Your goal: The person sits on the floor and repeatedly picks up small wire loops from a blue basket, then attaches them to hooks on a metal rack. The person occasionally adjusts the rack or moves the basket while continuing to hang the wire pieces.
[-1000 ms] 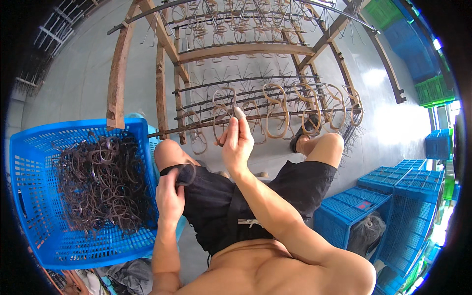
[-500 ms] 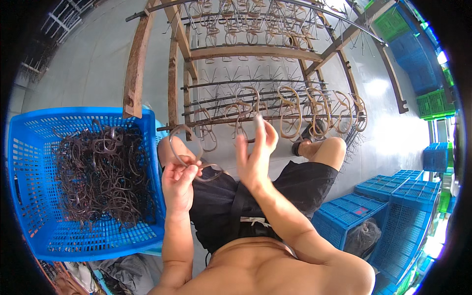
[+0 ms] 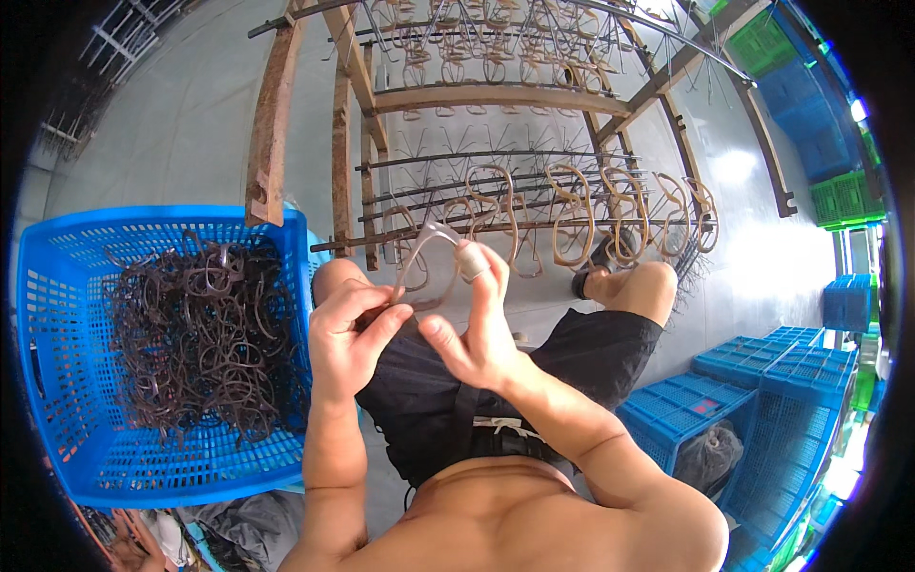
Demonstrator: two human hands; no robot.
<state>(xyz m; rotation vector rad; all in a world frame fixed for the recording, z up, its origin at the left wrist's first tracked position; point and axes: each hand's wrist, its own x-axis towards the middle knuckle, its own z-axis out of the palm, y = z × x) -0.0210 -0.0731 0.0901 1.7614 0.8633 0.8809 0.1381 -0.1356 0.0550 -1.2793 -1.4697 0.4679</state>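
My left hand and my right hand hold one brown eyeglass frame between them above my lap. The left fingers pinch its lower left side. The right forefinger, wrapped in a pale finger cover, presses the frame's right end. The frame is tilted, just in front of a wooden rack whose metal pegs carry several similar brown frames. A blue plastic basket to my left is filled with a tangled heap of dark brown frames.
The rack's rusty wooden posts rise just ahead of my knees. Stacked blue crates stand at my right, with green and blue crates farther back right. The floor is smooth grey concrete.
My left hand has risen from my lap with a frame. My right hand has come back from the rack to meet it, and both now grip the same frame.
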